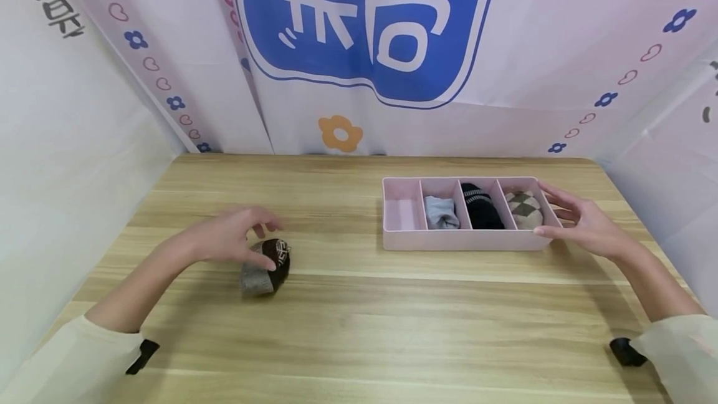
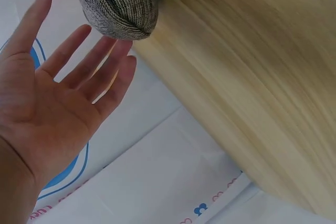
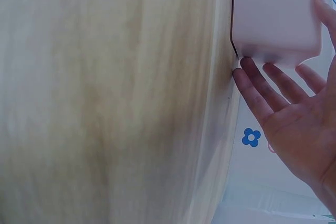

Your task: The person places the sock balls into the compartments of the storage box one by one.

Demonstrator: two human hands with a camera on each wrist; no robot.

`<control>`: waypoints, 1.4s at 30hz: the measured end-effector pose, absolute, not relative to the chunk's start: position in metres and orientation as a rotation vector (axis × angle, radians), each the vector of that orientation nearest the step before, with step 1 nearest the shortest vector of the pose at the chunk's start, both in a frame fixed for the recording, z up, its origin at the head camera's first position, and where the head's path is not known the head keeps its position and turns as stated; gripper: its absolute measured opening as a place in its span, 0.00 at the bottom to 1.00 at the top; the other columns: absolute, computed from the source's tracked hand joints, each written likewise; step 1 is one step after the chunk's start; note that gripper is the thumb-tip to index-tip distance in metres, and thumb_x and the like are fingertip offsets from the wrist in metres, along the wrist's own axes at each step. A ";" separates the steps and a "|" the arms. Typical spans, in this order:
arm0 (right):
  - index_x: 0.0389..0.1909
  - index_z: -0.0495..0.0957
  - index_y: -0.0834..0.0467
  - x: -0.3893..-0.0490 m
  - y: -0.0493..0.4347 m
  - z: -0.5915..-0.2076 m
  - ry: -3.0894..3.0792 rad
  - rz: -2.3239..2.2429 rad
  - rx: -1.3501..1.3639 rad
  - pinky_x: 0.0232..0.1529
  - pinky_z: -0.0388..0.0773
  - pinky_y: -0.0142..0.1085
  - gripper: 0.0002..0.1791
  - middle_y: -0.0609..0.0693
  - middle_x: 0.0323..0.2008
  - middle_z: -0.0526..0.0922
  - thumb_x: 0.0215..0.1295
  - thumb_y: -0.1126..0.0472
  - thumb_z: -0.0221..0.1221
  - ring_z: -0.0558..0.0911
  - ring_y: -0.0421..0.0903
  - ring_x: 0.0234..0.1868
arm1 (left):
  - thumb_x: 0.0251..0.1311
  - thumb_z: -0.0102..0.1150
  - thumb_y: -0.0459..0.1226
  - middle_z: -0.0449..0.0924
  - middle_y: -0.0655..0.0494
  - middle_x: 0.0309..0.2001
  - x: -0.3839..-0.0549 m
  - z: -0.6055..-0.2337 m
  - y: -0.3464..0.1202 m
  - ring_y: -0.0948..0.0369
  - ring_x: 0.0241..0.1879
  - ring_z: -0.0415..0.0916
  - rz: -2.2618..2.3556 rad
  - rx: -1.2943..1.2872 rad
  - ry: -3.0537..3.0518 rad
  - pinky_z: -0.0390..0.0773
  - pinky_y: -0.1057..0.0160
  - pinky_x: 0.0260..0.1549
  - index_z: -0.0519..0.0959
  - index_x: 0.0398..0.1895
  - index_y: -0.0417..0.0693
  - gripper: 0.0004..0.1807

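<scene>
A balled sock [image 1: 265,278] in grey and dark brown with a white pattern lies on the left of the table. Over it hovers my left hand [image 1: 229,237], thumb beside the sock and fingers spread; in the left wrist view the grey knit sock [image 2: 118,6] is near the fingertips, not enclosed. At the right, a pink divided box [image 1: 465,240] has its end touched by my right hand [image 1: 589,226], thumb at the front corner. The right wrist view has those fingers [image 3: 257,90] nearly straight against the end wall.
The box holds a light grey sock [image 1: 441,212], a black sock [image 1: 481,207] and an argyle sock [image 1: 525,209] in separate compartments; its leftmost compartment [image 1: 404,212] shows bare pink. Behind the wooden table [image 1: 359,329] hangs a printed cloth [image 1: 493,129].
</scene>
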State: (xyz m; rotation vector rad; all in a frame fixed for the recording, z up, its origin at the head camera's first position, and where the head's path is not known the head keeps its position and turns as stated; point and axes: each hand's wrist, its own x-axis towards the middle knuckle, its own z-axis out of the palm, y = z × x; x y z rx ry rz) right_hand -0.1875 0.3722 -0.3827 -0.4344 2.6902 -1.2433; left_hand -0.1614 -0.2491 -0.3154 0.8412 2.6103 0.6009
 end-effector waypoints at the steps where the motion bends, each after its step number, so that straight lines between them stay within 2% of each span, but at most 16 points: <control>1: 0.84 0.49 0.55 -0.188 0.372 -0.382 2.691 -1.242 -0.434 0.50 0.68 0.14 0.52 0.71 0.76 0.58 0.65 0.65 0.69 0.65 0.77 0.69 | 0.50 0.81 0.49 0.81 0.39 0.58 -0.160 -0.316 -0.250 0.47 0.50 0.81 0.598 0.838 2.599 0.82 0.45 0.48 0.79 0.61 0.32 0.40; 7: 0.84 0.49 0.56 -0.188 0.372 -0.381 2.692 -1.235 -0.429 0.50 0.68 0.14 0.52 0.71 0.76 0.58 0.65 0.65 0.69 0.65 0.77 0.69 | 0.43 0.84 0.53 0.80 0.40 0.59 -0.156 -0.325 -0.255 0.49 0.52 0.79 0.532 0.892 2.576 0.80 0.44 0.51 0.77 0.62 0.31 0.48; 12: 0.84 0.48 0.56 -0.187 0.371 -0.380 2.684 -1.236 -0.426 0.50 0.69 0.15 0.52 0.72 0.77 0.57 0.65 0.65 0.69 0.65 0.77 0.69 | 0.38 0.87 0.49 0.78 0.38 0.58 -0.155 -0.332 -0.255 0.45 0.56 0.76 0.505 0.920 2.543 0.78 0.44 0.56 0.74 0.63 0.27 0.52; 18: 0.84 0.49 0.56 -0.188 0.372 -0.381 2.684 -1.240 -0.437 0.50 0.68 0.15 0.52 0.72 0.77 0.57 0.65 0.65 0.69 0.65 0.78 0.69 | 0.34 0.89 0.47 0.73 0.33 0.64 -0.153 -0.335 -0.254 0.39 0.62 0.72 0.500 0.869 2.511 0.74 0.40 0.60 0.68 0.68 0.28 0.59; 26: 0.84 0.49 0.55 -0.188 0.371 -0.380 2.691 -1.235 -0.427 0.50 0.69 0.14 0.52 0.72 0.77 0.57 0.65 0.64 0.69 0.66 0.78 0.69 | 0.35 0.88 0.46 0.75 0.37 0.62 -0.153 -0.338 -0.253 0.43 0.60 0.74 0.496 0.853 2.514 0.77 0.43 0.57 0.69 0.68 0.31 0.56; 42: 0.84 0.47 0.56 -0.186 0.371 -0.380 2.677 -1.234 -0.420 0.48 0.69 0.15 0.52 0.73 0.77 0.55 0.66 0.64 0.69 0.65 0.79 0.69 | 0.37 0.87 0.45 0.78 0.41 0.58 -0.155 -0.338 -0.254 0.48 0.55 0.76 0.500 0.878 2.512 0.79 0.50 0.53 0.72 0.65 0.30 0.52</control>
